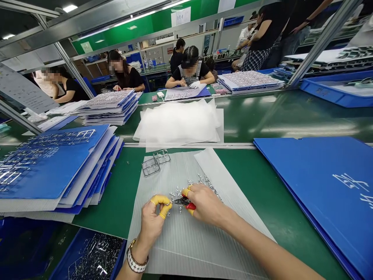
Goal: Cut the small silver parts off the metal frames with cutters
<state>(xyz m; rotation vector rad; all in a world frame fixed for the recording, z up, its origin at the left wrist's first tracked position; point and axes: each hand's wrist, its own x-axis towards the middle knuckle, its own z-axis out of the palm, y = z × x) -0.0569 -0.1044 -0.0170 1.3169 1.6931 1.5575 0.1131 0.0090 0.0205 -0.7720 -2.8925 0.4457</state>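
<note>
My right hand (pixel 201 200), with yellow finger cots on some fingers, grips red-handled side cutters (pixel 184 201). Their jaws point left, close to the fingertips of my left hand (pixel 154 214). There the thumb and forefinger, both in yellow cots, pinch a tiny part that is mostly hidden. Small shiny silver parts (pixel 178 191) lie scattered around the cutters on a white foam sheet (pixel 180 249). Two joined sprue frames (pixel 155 162) rest near the sheet's far left corner.
At left stands a stack of blue boards (pixel 78 167) with chromed sprues on top. A blue bin of sprue scraps (pixel 96 252) sits below the left edge. Blue board (pixel 320 186) lies at right, foam sheets (pixel 179 120) ahead. Several people work beyond the bench.
</note>
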